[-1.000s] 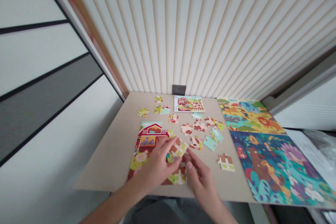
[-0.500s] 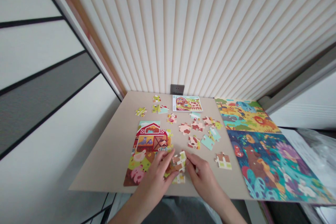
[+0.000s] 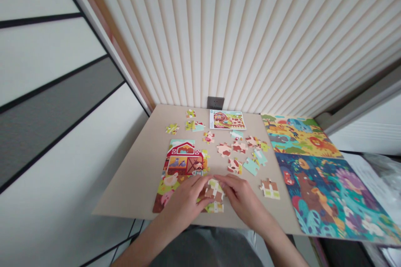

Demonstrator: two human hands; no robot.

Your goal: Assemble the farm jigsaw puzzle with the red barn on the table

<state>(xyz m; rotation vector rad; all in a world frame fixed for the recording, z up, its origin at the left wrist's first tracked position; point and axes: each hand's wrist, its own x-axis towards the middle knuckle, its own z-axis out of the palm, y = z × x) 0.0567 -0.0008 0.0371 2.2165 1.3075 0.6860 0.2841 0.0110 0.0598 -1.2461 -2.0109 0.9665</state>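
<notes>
Just above the lower right of a partly joined farm puzzle [image 3: 185, 162], a brown, white and green puzzle piece [image 3: 214, 191] is between my two hands. My left hand [image 3: 187, 197] grips the piece's left side with thumb and fingers, and its forearm covers the puzzle's lower part. My right hand [image 3: 240, 197] has its bent fingertips on the piece's upper right edge. Directly below the held piece, a green and white fence piece [image 3: 216, 207] shows at the puzzle's bottom right. To the right of my right hand lies a loose brown, white and green piece [image 3: 270, 189].
Behind the hands lie several loose cow pieces [image 3: 224, 149] and pale blue pieces [image 3: 251, 166]. A picture card [image 3: 227, 119] lies at the table's back, near a wall socket [image 3: 216, 102]. Two finished puzzles, a savanna scene [image 3: 297, 135] and a dark blue forest [image 3: 328, 200], cover the right side.
The held piece has been turned between my fingers, so its green part now points up and away. My right fingers have moved to its upper edge. The camera view has shifted slightly.
</notes>
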